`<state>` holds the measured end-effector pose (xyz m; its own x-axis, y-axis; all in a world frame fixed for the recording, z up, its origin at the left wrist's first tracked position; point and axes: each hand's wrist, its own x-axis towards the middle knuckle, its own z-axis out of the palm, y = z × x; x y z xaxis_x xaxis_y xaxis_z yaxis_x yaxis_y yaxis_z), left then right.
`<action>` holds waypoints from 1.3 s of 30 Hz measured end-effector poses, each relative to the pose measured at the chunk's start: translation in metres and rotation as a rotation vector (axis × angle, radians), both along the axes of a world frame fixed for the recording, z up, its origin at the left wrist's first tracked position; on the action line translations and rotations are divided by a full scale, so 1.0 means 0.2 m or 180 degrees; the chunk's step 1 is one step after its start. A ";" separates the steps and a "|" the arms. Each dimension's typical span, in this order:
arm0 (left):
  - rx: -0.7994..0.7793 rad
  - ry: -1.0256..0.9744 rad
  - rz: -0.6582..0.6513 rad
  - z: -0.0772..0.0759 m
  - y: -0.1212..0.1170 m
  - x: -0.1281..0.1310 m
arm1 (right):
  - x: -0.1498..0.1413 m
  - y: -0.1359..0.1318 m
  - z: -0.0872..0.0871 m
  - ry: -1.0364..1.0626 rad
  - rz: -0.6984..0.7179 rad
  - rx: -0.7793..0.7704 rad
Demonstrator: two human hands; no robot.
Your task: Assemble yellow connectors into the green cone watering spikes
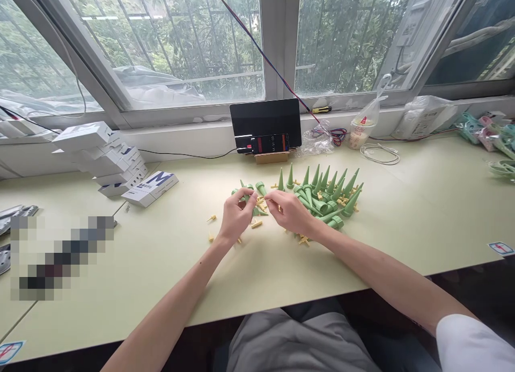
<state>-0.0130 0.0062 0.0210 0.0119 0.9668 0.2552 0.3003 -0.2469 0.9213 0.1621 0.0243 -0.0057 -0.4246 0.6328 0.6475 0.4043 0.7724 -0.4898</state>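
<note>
My left hand [236,213] is closed in a pinch, thumb against fingers, over a small cluster of green and yellow plastic parts. Facing it, my right hand [287,211] pinches too, its fingertips a short way from the left ones. What sits in either pinch is too small to make out. Yellow plastic pieces [256,224] lie just below and between the hands. Right of my right hand spreads a heap of green plastic spikes [317,204], hollow at the wide end. Several green cones [290,177] stand point up along its back, with yellow cross-shaped pieces [304,240] scattered around.
A phone [271,144] leans on a black tablet [265,117] behind the parts. White boxes [116,157] are stacked at the left. A bagged cup [359,131], a coiled white cable [380,154] and coloured plastic items [486,131] are at the right, by the windows.
</note>
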 end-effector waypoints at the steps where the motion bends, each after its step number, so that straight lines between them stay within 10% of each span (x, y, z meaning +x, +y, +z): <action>1: -0.0022 -0.0032 0.0001 0.00 0.00 0.00 | 0.00 0.00 0.00 -0.0002 -0.0005 0.0002; 39: -0.0407 -0.0428 0.0055 0.01 -0.01 0.01 | 0.01 0.00 0.00 -0.0190 0.0115 -0.0036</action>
<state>-0.0110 0.0048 0.0238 -0.0308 0.9913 0.1283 0.1756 -0.1210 0.9770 0.1635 0.0241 -0.0064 -0.4849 0.6234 0.6134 0.4049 0.7817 -0.4744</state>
